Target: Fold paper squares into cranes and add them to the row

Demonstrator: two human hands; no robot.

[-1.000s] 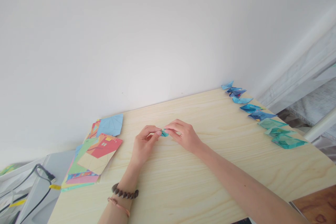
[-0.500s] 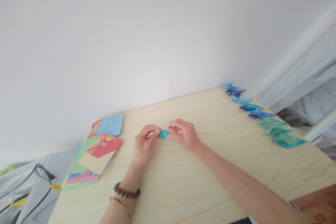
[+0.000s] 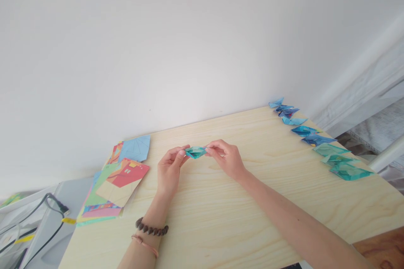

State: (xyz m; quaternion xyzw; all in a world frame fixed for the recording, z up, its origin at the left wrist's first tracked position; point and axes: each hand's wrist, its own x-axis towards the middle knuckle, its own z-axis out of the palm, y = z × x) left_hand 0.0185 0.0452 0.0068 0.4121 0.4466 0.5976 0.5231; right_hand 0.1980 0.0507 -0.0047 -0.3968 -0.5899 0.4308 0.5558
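A teal folded paper boat (image 3: 195, 152) is held above the middle of the table, its hollow showing between two pointed ends. My left hand (image 3: 170, 166) pinches the left tip between thumb and fingers. On the other side, my right hand (image 3: 226, 159) grips the right tip the same way. Fingers cover both ends of the boat. Along the table's right side lies a row of several folded paper boats, light blue at the far end, darker blue (image 3: 318, 139) midway and green (image 3: 350, 171) nearest me.
Patterned paper sheets (image 3: 123, 183) lie piled at the table's left, with a creased blue sheet (image 3: 135, 148) behind. Black cables (image 3: 47, 206) sit beyond the left edge. A white wall (image 3: 202, 50) borders the wooden table's (image 3: 217, 222) back.
The teal paper has gone from a small pointed shape to a wider, opened boat. My hands have moved slightly apart, still pinching its ends. The view has shifted a little.
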